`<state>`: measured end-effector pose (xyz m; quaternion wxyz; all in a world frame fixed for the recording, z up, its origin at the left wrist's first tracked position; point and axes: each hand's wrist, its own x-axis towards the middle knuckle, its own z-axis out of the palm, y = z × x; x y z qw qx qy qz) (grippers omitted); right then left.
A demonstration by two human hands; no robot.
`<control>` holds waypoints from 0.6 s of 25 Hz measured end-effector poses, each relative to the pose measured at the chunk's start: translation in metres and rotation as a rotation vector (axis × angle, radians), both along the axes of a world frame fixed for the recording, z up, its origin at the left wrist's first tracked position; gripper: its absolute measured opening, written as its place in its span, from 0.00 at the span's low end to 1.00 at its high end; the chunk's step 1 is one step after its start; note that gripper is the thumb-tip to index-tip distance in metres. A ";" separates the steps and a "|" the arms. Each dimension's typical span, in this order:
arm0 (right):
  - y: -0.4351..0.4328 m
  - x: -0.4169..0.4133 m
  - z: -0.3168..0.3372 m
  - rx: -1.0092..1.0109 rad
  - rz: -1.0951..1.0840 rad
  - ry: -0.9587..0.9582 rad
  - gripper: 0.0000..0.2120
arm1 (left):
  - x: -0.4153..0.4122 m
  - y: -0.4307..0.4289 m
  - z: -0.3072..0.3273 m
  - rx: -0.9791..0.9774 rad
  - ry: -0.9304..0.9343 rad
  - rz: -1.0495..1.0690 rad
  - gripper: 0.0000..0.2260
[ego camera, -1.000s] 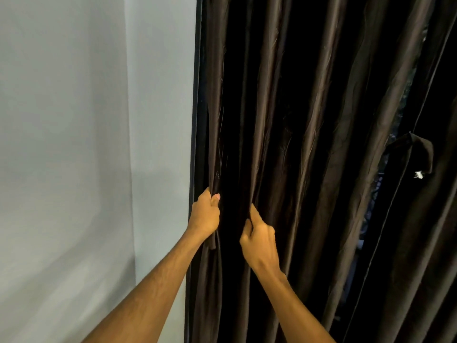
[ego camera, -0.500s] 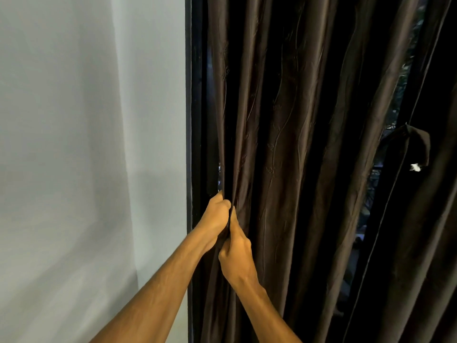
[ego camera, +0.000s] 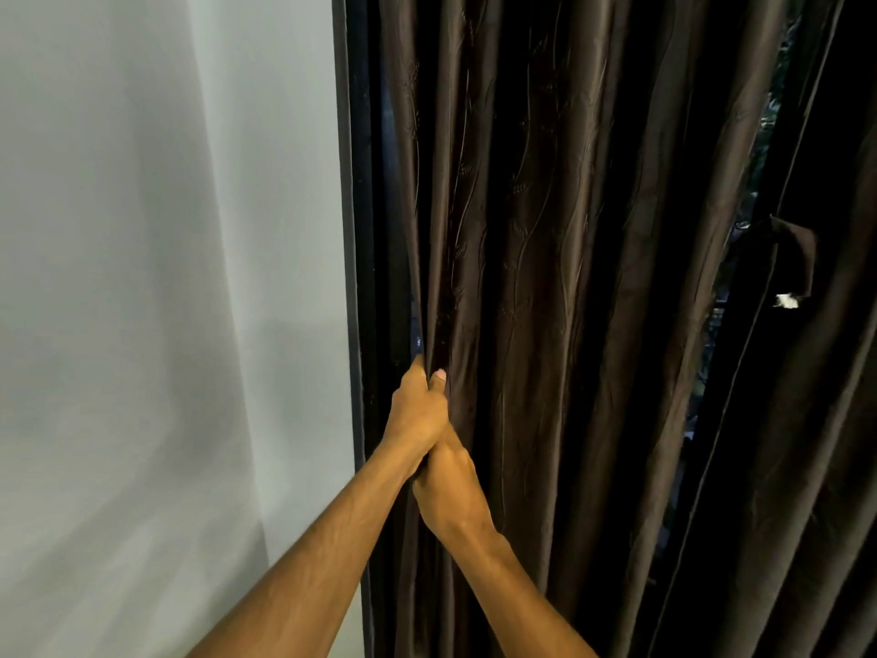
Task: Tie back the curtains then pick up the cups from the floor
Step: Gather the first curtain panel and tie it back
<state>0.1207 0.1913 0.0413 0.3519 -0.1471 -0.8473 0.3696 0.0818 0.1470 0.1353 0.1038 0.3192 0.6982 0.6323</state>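
The curtain (ego camera: 545,277) at the left hand (ego camera: 417,415) and right hand (ego camera: 451,491) is dark brown cloth with a soft satin sheen on its folds, embossed with fine wavy stems. Left of the hands, the pale wall (ego camera: 142,277) looks smooth and matt. Well to their right hangs a loop (ego camera: 792,258) of the same cloth.

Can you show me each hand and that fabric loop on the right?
left hand (ego camera: 417,413): head view, back of the hand.
right hand (ego camera: 453,491): head view, back of the hand.
fabric loop (ego camera: 799,258): head view, its folded brown band.
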 end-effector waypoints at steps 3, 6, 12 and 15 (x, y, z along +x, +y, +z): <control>0.004 0.019 0.015 0.086 0.038 -0.010 0.31 | 0.003 0.000 0.000 0.017 0.025 0.055 0.15; 0.014 0.047 0.026 0.243 -0.012 -0.025 0.27 | 0.003 -0.001 0.001 0.038 0.009 0.019 0.15; 0.048 0.080 0.034 0.252 -0.722 0.349 0.29 | 0.004 -0.001 0.003 0.011 0.035 -0.008 0.17; 0.067 0.082 0.038 -0.014 -0.640 0.328 0.31 | 0.009 0.002 0.004 0.004 0.035 -0.009 0.17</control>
